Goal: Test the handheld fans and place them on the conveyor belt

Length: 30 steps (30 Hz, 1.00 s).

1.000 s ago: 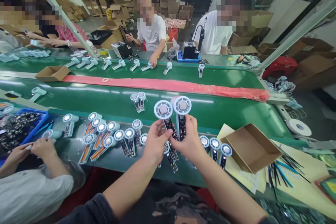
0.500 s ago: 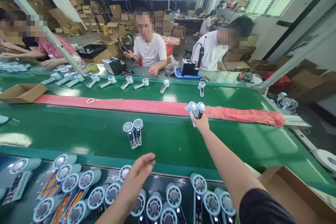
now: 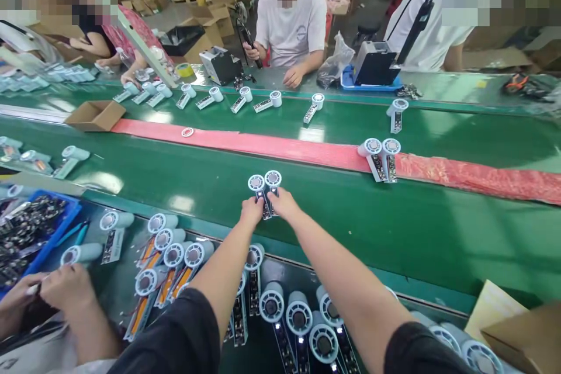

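Two light-blue handheld fans with round ringed heads, dark circuit boards showing in their handles, are side by side over the green belt. My left hand (image 3: 252,210) is closed on the handle of the left fan (image 3: 256,183). Closed around the handle of the right fan (image 3: 272,178) is my right hand (image 3: 284,203). My fingers hide part of both handles. Farther right, another pair of fans (image 3: 380,158) lies across the edge of the red strip (image 3: 280,145). Several more fans (image 3: 298,314) lie below my forearms on the near bench.
A co-worker's hands (image 3: 65,289) work at the lower left, near a blue tray (image 3: 72,208) of small parts. Across the green belt (image 3: 210,172), fans stand in a row before seated people. Cardboard boxes sit at the strip's left end (image 3: 96,115) and lower right (image 3: 526,336).
My right hand has let go of two fans at the red strip and moved left to the middle pair. My left hand has reached forward and closed on that pair. The view has shifted.
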Each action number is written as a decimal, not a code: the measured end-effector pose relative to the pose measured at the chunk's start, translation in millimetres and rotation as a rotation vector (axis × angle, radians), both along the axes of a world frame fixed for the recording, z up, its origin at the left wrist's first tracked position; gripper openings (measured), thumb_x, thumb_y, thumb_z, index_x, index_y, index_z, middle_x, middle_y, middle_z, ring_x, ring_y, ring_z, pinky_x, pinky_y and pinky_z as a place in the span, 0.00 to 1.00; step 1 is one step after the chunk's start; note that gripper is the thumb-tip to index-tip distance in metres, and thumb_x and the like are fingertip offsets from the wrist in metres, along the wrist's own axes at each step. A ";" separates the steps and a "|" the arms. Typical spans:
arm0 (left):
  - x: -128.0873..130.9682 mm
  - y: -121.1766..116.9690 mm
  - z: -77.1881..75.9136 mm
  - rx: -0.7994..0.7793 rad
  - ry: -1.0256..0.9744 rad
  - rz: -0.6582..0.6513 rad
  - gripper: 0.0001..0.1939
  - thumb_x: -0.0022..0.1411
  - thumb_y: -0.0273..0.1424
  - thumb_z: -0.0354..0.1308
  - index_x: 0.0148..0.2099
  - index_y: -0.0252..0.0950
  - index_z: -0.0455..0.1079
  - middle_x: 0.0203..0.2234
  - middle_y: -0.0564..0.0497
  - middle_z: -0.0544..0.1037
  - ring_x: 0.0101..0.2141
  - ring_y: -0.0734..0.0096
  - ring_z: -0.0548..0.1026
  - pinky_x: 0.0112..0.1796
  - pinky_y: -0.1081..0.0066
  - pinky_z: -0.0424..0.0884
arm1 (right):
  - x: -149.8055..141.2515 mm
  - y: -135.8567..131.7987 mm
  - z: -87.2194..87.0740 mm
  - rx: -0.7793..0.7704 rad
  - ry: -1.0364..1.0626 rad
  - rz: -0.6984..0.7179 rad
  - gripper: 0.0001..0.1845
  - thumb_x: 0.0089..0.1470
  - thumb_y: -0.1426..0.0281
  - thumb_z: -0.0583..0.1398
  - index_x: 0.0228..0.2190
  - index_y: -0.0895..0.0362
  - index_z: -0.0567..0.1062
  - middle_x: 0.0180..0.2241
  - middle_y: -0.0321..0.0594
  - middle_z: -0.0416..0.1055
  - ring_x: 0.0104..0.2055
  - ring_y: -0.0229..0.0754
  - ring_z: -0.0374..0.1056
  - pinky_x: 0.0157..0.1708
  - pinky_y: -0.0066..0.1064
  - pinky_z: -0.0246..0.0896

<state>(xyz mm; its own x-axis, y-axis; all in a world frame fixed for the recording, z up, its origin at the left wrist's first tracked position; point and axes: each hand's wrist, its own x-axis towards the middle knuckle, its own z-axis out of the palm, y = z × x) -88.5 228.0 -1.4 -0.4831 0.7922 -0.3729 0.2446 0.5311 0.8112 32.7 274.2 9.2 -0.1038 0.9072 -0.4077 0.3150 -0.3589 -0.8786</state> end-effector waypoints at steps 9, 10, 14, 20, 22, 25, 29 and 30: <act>40.5 -68.9 46.4 0.264 -0.415 0.121 0.26 0.59 0.48 0.62 0.53 0.39 0.68 0.47 0.46 0.80 0.47 0.61 0.78 0.47 0.63 0.74 | 32.6 -86.6 31.1 -0.035 0.364 -0.006 0.30 0.60 0.66 0.56 0.63 0.47 0.58 0.55 0.40 0.69 0.47 0.44 0.73 0.45 0.38 0.73; 46.5 -84.5 58.6 0.309 -0.506 0.107 0.28 0.56 0.49 0.65 0.53 0.39 0.68 0.47 0.47 0.80 0.47 0.60 0.78 0.48 0.62 0.74 | 43.8 -103.5 40.6 0.017 0.471 -0.001 0.31 0.59 0.65 0.58 0.62 0.46 0.58 0.54 0.39 0.71 0.46 0.43 0.73 0.44 0.37 0.73; 66.6 -142.4 105.7 0.344 -0.808 0.031 0.29 0.47 0.44 0.74 0.50 0.41 0.73 0.45 0.48 0.82 0.47 0.60 0.79 0.49 0.61 0.74 | 83.9 -165.4 78.2 0.178 0.706 -0.017 0.28 0.54 0.67 0.65 0.54 0.45 0.64 0.48 0.37 0.74 0.40 0.40 0.73 0.41 0.35 0.72; 88.5 -188.9 135.5 0.326 -0.886 -0.123 0.25 0.49 0.36 0.74 0.49 0.41 0.74 0.49 0.48 0.81 0.52 0.60 0.77 0.55 0.61 0.71 | 120.6 -215.2 109.7 0.202 0.705 -0.082 0.24 0.54 0.69 0.66 0.51 0.46 0.66 0.45 0.35 0.75 0.38 0.39 0.74 0.40 0.35 0.72; 95.5 -197.8 137.2 0.317 -0.888 -0.165 0.26 0.50 0.36 0.74 0.50 0.41 0.73 0.51 0.47 0.80 0.54 0.59 0.76 0.55 0.60 0.71 | 126.0 -226.2 112.7 0.226 0.687 -0.122 0.24 0.54 0.70 0.66 0.50 0.46 0.65 0.44 0.34 0.75 0.39 0.39 0.74 0.40 0.34 0.72; 104.0 -215.8 133.0 0.293 -0.851 -0.199 0.30 0.50 0.38 0.73 0.54 0.42 0.69 0.52 0.47 0.79 0.54 0.56 0.75 0.56 0.57 0.71 | 128.7 -248.7 107.2 0.246 0.684 -0.150 0.24 0.53 0.70 0.66 0.50 0.46 0.65 0.45 0.35 0.75 0.42 0.40 0.74 0.44 0.36 0.72; 104.7 -261.1 105.5 0.220 -0.656 -0.085 0.39 0.45 0.40 0.75 0.58 0.42 0.63 0.54 0.46 0.77 0.55 0.55 0.74 0.58 0.55 0.67 | 124.7 -289.6 75.9 0.097 0.695 -0.066 0.31 0.51 0.68 0.66 0.56 0.46 0.64 0.53 0.40 0.73 0.53 0.44 0.72 0.57 0.43 0.65; 102.1 -276.3 94.8 0.176 -0.592 -0.029 0.43 0.43 0.39 0.76 0.59 0.42 0.62 0.53 0.46 0.77 0.54 0.54 0.74 0.59 0.54 0.66 | 122.7 -299.1 65.8 0.014 0.692 -0.005 0.35 0.50 0.69 0.66 0.58 0.47 0.64 0.55 0.41 0.72 0.56 0.45 0.70 0.60 0.45 0.62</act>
<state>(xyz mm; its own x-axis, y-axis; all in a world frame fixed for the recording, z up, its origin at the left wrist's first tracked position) 13.7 -48.3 93.5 -0.2112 0.8760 -0.4337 -0.2618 0.3768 0.8885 155.3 -24.9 75.0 -0.3320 0.9130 -0.2369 -0.3217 -0.3457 -0.8815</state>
